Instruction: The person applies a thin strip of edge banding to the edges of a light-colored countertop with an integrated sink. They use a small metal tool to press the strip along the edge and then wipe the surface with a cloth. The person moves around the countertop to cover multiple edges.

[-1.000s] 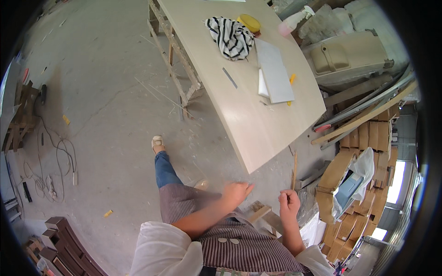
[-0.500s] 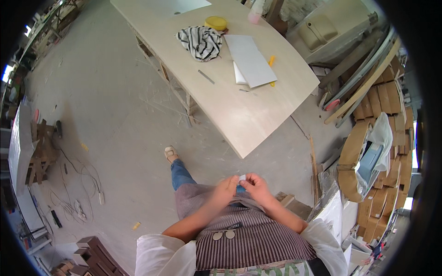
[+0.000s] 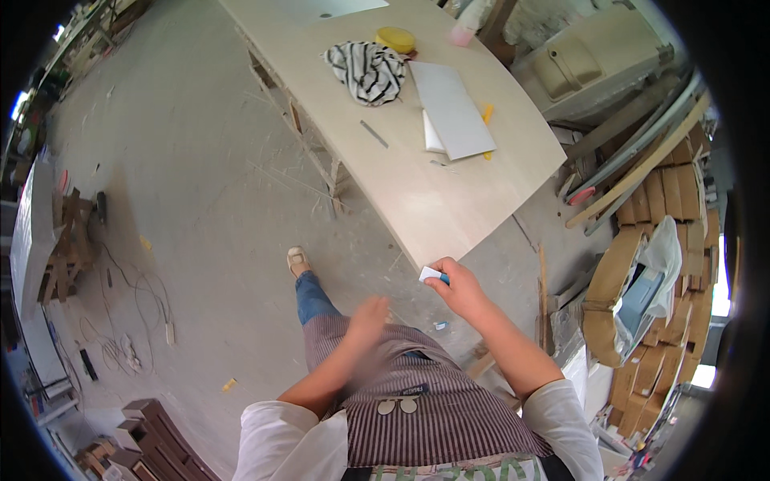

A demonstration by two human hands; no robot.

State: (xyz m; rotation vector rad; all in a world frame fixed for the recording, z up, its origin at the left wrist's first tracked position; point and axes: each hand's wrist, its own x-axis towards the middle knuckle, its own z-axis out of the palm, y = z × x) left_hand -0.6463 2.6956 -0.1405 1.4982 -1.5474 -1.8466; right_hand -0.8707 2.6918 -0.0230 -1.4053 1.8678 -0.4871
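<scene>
My right hand (image 3: 455, 286) is closed round a small white block with a blue sleeve (image 3: 431, 275), which looks like an eraser. It is at the near corner of the pale table (image 3: 449, 216); whether block and tabletop touch, I cannot tell. In front of my striped apron, my left hand (image 3: 370, 319) is blurred, so its fingers do not show clearly. Below the right hand, a small blue and white scrap (image 3: 440, 325) lies on the floor.
Farther back on the table are a striped cloth (image 3: 366, 74), a yellow round container (image 3: 395, 38), a grey-white panel (image 3: 454, 111) and a thin metal strip (image 3: 374, 134). Cardboard boxes (image 3: 650, 353) stack up at right. Cables (image 3: 128, 345) lie on the floor at left.
My hands were together at the apron and are now apart. The right one has moved forward to the table corner with the white block; the left has drawn back leftward.
</scene>
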